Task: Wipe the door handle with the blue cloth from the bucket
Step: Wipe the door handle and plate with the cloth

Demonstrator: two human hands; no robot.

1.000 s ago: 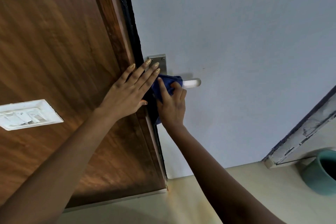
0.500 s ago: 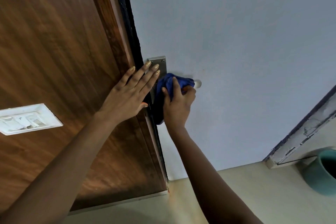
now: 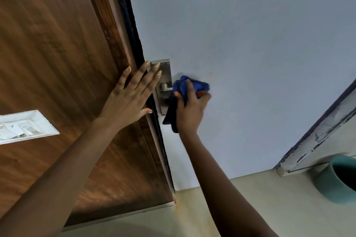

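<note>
A silver door handle (image 3: pixel 164 87) on a metal backplate (image 3: pixel 165 71) sits at the left edge of the pale blue door (image 3: pixel 240 44). My right hand (image 3: pixel 190 109) grips the blue cloth (image 3: pixel 196 84), wrapped around the outer end of the lever, so only the lever's base near the plate shows. A tail of cloth hangs below my palm. My left hand (image 3: pixel 131 96) lies flat with fingers spread on the brown wooden frame (image 3: pixel 107 25), fingertips touching the backplate's top.
A white switch plate (image 3: pixel 25 126) is set in the wood panel at the left. A teal bucket (image 3: pixel 335 181) stands on the beige floor at the lower right, beside a worn white frame (image 3: pixel 317 132).
My right hand has slid the cloth rightward along the lever, from its base to its outer end, uncovering the base and plate. My left hand has stayed put.
</note>
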